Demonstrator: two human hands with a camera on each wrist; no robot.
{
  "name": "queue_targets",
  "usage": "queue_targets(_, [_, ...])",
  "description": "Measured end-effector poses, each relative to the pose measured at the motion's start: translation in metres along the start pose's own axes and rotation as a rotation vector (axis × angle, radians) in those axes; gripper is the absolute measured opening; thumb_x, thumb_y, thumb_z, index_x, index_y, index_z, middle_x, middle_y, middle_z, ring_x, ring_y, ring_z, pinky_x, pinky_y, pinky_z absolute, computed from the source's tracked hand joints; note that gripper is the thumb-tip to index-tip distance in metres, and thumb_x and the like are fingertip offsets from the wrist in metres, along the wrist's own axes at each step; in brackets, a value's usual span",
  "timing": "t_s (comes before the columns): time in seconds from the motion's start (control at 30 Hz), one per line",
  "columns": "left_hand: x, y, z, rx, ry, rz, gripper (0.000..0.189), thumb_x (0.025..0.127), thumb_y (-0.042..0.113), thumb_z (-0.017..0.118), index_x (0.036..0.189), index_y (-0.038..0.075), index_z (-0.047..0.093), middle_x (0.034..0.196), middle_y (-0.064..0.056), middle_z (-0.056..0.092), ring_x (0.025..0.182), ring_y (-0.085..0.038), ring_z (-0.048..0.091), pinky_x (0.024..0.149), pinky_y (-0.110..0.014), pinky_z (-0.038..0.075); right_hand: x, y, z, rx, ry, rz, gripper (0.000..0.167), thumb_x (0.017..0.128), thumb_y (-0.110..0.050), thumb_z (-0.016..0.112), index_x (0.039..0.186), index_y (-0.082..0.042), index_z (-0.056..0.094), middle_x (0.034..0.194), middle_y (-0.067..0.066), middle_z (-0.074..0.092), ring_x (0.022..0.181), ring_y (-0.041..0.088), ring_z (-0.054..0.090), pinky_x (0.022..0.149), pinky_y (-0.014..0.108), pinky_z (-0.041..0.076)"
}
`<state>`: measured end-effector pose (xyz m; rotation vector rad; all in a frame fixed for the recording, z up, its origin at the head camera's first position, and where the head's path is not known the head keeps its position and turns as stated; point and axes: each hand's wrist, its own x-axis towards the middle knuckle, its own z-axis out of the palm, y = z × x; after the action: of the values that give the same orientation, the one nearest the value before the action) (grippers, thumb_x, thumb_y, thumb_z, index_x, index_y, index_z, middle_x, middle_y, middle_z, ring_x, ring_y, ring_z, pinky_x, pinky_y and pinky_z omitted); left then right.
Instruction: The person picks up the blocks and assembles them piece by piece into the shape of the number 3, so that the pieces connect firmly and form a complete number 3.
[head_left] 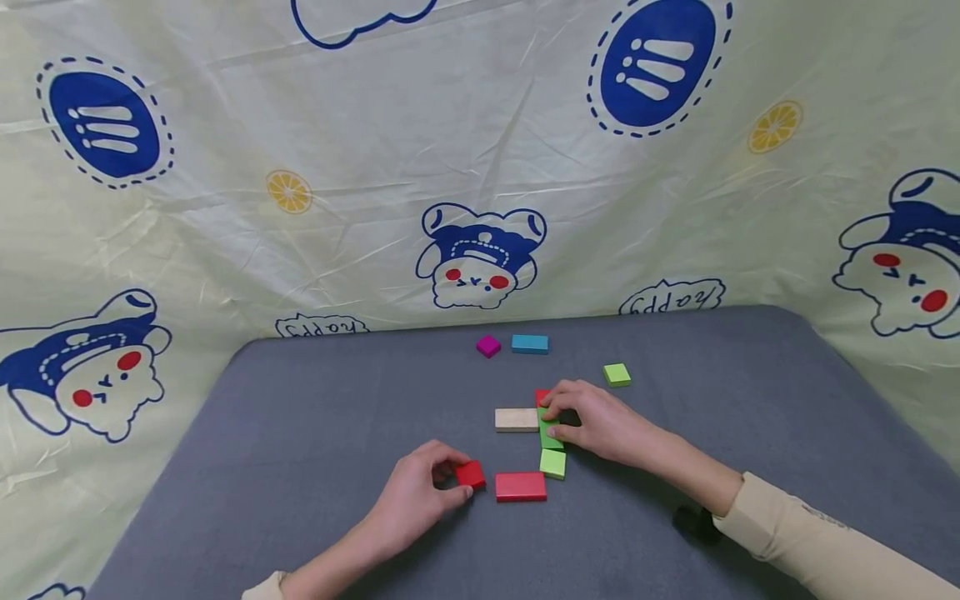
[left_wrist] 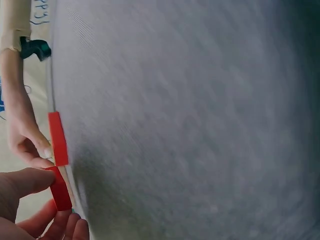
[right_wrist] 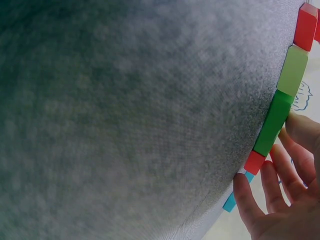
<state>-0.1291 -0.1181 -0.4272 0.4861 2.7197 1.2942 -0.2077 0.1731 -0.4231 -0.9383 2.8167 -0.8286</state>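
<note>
Head view: left hand [head_left: 414,494] pinched a red block [head_left: 470,475], loosely open right hand [head_left: 602,422] touched the green block [head_left: 551,441]; figured bumping could skew it.

Small red block [head_left: 471,475] pinched in left hand [head_left: 417,490]; green block [head_left: 551,437] flat at right hand [head_left: 600,423].

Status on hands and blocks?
Left hand pinching small red block. Right hand at dark green block. Possible obstacle: larger red block, close right of the held one.
</note>
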Motion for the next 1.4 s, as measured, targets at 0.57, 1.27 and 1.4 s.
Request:
queue_targets(0.57, [0.014,-0.003,0.005,0.114,-0.016,0.024,0.022,0.081,0.016,0.079,0.102,0.012,0.073,0.091,0.009,0.059,0.086,-0.012,0.054,0.077,-0.034,0.047,0.003,-0.001,0.0,0.003,-0.005,0.005,0.016,0.087,-0.019,0.077,0.103,-0.019,0.075,0.115,-0.003,0.061,0.111,0.021,0.055,0.091,0.042,0.049])
queue_targets(1.27, [0.015,0.001,0.006,0.133,-0.048,0.02,0.026,0.083,0.019,0.078,0.107,0.013,0.072,0.095,0.01,0.061,0.091,-0.013,0.053,0.081,-0.036,0.047,0.001,-0.002,-0.002,0.004,-0.001,0.018,0.018,0.086,-0.019,0.078,0.104,-0.017,0.075,0.116,-0.002,0.062,0.112,0.022,0.054,0.093,0.043,0.048])
queue_targets(1.4, [0.015,0.002,0.008,0.132,-0.052,0.0,0.028,0.083,0.023,0.077,0.109,0.014,0.072,0.097,0.01,0.061,0.093,-0.012,0.053,0.081,-0.036,0.047,0.0,-0.001,-0.001,0.001,-0.004,0.021,0.018,0.086,-0.019,0.078,0.104,-0.018,0.075,0.116,-0.002,0.061,0.112,0.022,0.054,0.093,0.044,0.048])
